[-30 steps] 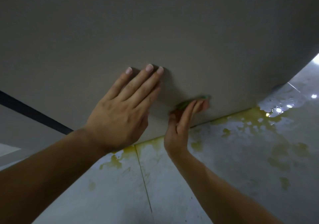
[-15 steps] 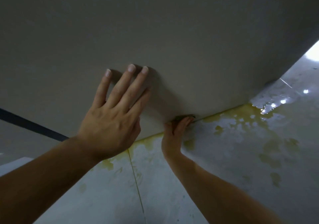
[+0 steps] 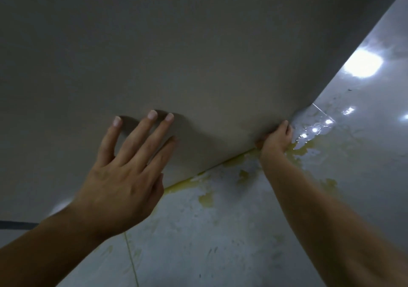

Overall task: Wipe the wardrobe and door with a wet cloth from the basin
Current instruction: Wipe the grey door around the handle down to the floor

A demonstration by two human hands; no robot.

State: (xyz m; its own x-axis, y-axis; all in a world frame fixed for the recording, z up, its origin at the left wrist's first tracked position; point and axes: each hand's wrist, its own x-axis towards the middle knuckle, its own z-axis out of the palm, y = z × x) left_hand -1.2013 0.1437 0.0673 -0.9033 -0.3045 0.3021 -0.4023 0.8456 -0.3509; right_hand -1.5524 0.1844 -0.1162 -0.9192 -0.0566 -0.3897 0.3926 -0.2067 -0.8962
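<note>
From my feed, the left hand (image 3: 123, 189) lies flat against a plain grey-beige panel (image 3: 198, 54); I cannot tell whether this is the wardrobe or the door. Its fingers are straight and fanned apart, pointing up and slightly right, with the tips on the panel surface and nothing in its grasp. The back of the hand faces me, and its bare forearm comes in from the lower left corner.

The right hand (image 3: 276, 139) is farther off and to the right, at the panel's lower right corner where the bottom edge meets the floor (image 3: 220, 242). Its fingers are curled tight against that corner, knuckles up. I cannot tell whether it has hold of anything, since any cloth there is hidden under the fist. The right arm reaches out long and nearly straight from the lower right.

The floor is pale and glossy. Yellow stains (image 3: 206, 198) run along the panel's bottom edge, and a wet patch (image 3: 313, 129) with bright glints sits just right of the right hand. A thin tile joint (image 3: 131, 262) crosses the near floor, and a dark strip (image 3: 15, 224) shows at far left.
</note>
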